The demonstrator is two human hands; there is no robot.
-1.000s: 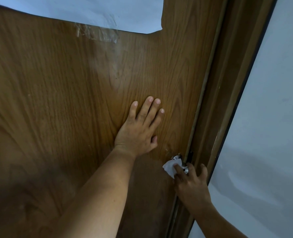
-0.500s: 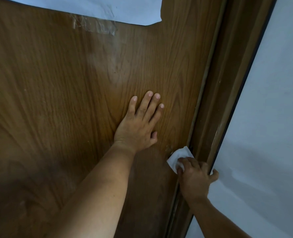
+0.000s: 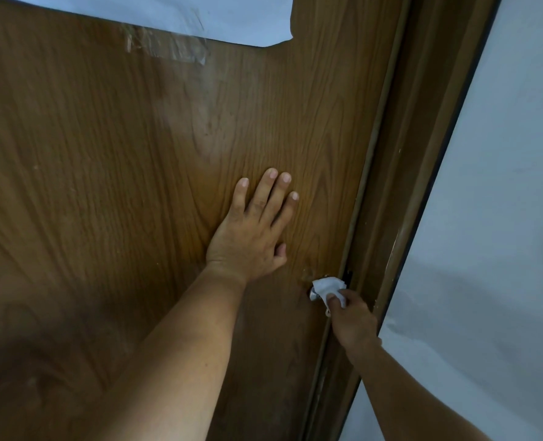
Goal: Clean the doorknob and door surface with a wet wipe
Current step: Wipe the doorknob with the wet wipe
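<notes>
A brown wood-grain door [image 3: 136, 154] fills most of the view. My left hand [image 3: 251, 230] lies flat on it, fingers spread and pointing up, holding nothing. Near the door's right edge my right hand [image 3: 351, 319] presses a crumpled white wet wipe [image 3: 327, 286] onto the metal doorknob [image 3: 313, 295]. Only a small shiny part of the knob shows under the wipe; the rest is covered by the wipe and my fingers.
The brown door frame [image 3: 407, 186] runs diagonally right of the door, with a pale wall [image 3: 502, 218] beyond it. A white paper sheet [image 3: 200, 14] is taped across the door's top, clear tape [image 3: 168, 46] hanging below it.
My right hand has turned around the knob, and the wipe is now bunched on top of it, baring a bit of metal at the left. My left hand stays flat on the door.
</notes>
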